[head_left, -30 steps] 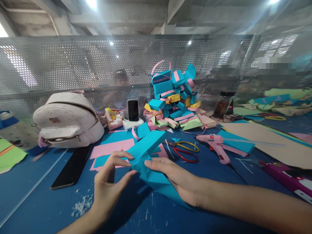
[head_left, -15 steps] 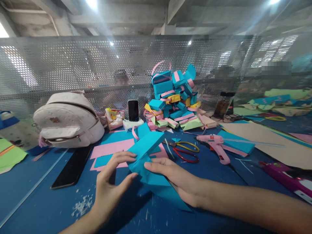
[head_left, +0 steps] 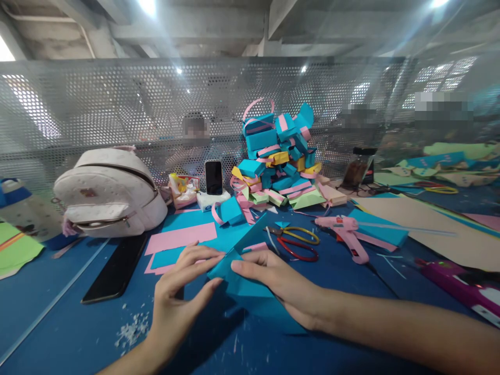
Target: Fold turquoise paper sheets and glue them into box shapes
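My right hand [head_left: 287,284] holds a folded piece of blue paper [head_left: 253,299], its thumb lying on top and the other fingers partly hidden behind the sheet. At the paper's left corner, my left hand [head_left: 177,294] has its fingertips against the fold and its thumb curved in just below, with the corner between them. A narrow flap of the paper points up and away from me. Beyond my hands lie pink strips [head_left: 182,238] and a blue paper box [head_left: 229,211] with a pink loop.
Scissors [head_left: 299,244] and a pink glue gun [head_left: 344,232] lie to the right. Blue, pink and yellow paper boxes [head_left: 261,140] are piled at the back by a perforated screen [head_left: 128,104]. On the left are a white backpack [head_left: 113,192] and a black phone [head_left: 115,271].
The paper's upper flap has tipped so that less of its broad face shows. My left fingers have shifted slightly right along the fold, while my right hand stays nearly still.
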Motion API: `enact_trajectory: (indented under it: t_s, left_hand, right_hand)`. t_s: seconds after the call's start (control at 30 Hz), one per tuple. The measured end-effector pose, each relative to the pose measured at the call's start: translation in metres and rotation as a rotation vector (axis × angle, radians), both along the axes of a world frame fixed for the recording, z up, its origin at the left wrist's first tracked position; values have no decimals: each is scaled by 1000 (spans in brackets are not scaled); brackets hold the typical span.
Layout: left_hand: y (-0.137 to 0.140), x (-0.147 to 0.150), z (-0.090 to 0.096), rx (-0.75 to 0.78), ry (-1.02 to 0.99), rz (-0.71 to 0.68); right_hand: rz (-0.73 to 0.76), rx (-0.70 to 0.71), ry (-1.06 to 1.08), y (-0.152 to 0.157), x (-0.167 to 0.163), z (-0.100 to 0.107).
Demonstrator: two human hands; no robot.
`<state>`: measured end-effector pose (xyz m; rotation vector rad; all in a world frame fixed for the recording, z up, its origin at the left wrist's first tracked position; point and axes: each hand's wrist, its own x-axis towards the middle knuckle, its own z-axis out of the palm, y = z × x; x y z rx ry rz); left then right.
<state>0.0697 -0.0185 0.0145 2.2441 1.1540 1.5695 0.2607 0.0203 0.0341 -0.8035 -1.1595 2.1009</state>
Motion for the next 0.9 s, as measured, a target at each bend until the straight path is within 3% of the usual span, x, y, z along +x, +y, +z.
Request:
enact_trajectory:
  t_s: [0.33,0.73,0.9]
  left_hand:
    - [1,-1,-1,29,57,3]
    - [2,-4,-3,25,71,-47]
    - [2,-4,-2,36,78,-53]
  right_hand:
    - [-55,229,-81,3,3,0]
    - [-27,227,-73,4,3,-2]
    - [-97,257,-122,4,3,-3]
